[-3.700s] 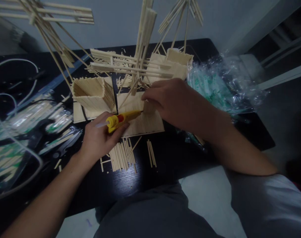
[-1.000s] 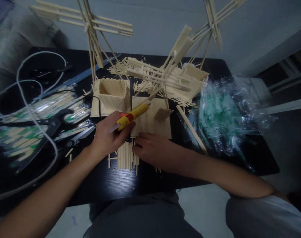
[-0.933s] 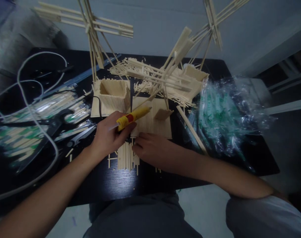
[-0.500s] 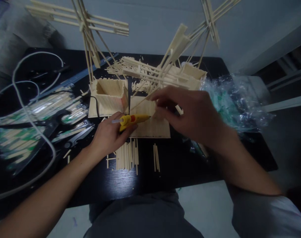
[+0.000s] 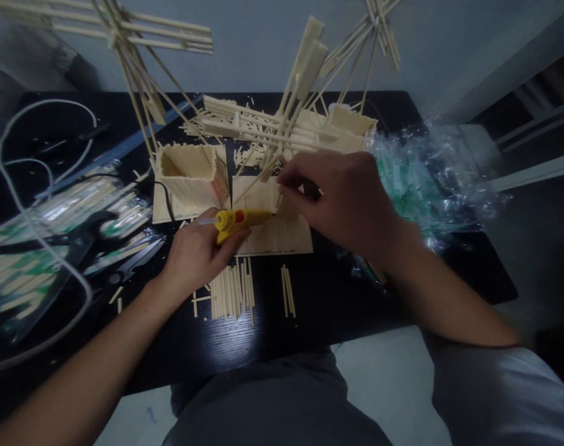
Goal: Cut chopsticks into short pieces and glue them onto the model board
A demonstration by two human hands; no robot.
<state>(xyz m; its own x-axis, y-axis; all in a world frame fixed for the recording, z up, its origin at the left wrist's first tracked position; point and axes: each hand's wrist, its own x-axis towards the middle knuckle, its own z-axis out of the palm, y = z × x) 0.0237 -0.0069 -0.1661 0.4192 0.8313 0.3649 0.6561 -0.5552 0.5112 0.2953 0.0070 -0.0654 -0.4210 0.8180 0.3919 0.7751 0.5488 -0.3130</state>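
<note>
My left hand [image 5: 193,254] grips a yellow glue gun [image 5: 238,218], its nozzle pointing right over a flat panel of glued wooden sticks [image 5: 277,232]. My right hand [image 5: 344,198] hovers over the panel's far right side, fingers pinched together on a small stick piece beside the nozzle tip; the piece is mostly hidden. An open box of sticks [image 5: 193,173] stands just left of the panel. A row of cut sticks [image 5: 230,291] lies on the black table [image 5: 244,334] below my left hand.
Tall stick frames [image 5: 295,80] rise behind the panel. Packets of sticks [image 5: 63,217], black scissors [image 5: 84,238] and a white cable [image 5: 40,186] lie at the left. Crumpled plastic wrappers [image 5: 421,179] fill the right. My lap sits under the near edge.
My right hand left the cut sticks near the table's front, rose to the panel and pinched in beside the glue gun tip. The glue gun swung down to level.
</note>
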